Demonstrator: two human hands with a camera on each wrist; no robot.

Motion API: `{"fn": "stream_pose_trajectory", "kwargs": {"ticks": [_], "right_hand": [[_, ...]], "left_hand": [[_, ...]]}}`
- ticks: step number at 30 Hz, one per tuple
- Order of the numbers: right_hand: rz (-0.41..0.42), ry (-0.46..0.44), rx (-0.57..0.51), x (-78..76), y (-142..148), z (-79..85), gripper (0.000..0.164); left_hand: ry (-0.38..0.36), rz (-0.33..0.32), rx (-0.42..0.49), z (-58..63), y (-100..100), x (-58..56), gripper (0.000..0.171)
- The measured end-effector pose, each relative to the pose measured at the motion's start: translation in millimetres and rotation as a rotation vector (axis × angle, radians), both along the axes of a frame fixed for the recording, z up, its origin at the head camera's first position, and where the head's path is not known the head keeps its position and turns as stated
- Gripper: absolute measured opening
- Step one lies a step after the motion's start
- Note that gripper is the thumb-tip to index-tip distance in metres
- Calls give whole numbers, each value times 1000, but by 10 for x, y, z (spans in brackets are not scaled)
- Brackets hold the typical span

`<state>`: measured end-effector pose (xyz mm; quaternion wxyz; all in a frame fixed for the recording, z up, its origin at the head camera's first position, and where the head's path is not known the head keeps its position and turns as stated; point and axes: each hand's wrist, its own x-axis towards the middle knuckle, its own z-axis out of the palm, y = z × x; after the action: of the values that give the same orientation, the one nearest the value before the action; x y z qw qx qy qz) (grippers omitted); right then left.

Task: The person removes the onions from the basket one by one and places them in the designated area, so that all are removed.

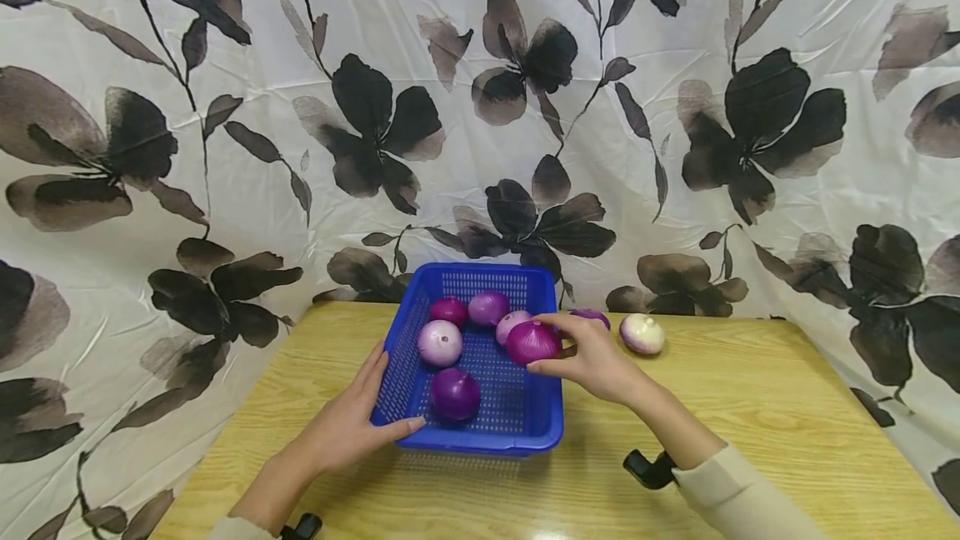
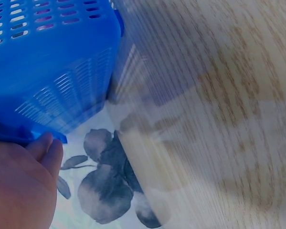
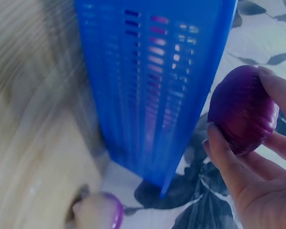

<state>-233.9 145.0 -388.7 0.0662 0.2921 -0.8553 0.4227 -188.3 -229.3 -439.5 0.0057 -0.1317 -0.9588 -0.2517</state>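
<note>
Head view: R hand (image 1: 596, 357) pinches a glossy round magenta onion (image 1: 532, 344) btwn thumb & fingertips, over the blue perforated plastic basket (image 1: 480, 442). L hand (image 1: 348, 427) rests at the rim, thumb spread wide of its fingers. Five round purple-to-pale onions (image 1: 455, 394) sit inside, left of the pinching fingers. Just right of those fingers, on the light wood-grain table (image 1: 750, 407): a purple onion (image 1: 592, 317), part-hidden, & a white-and-purple onion (image 1: 642, 333). Looks partway, IMO: 5 in, 1 in hand, 2 outside; can't tell which direction.
</note>
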Motion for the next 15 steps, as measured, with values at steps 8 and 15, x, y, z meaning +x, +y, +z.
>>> {"fn": "stream_pose_trajectory", "kwargs": {"ticks": [8, 15], "right_hand": [[-53, -9, 9, -9, 273, -24, 63], [-78, 36, 22, -55, 517, -89, 61]], "left_hand": [[-25, 2, 4, -4, 5, -2, 120], [-17, 3, 2, 9, 9, 1, 121]]}}
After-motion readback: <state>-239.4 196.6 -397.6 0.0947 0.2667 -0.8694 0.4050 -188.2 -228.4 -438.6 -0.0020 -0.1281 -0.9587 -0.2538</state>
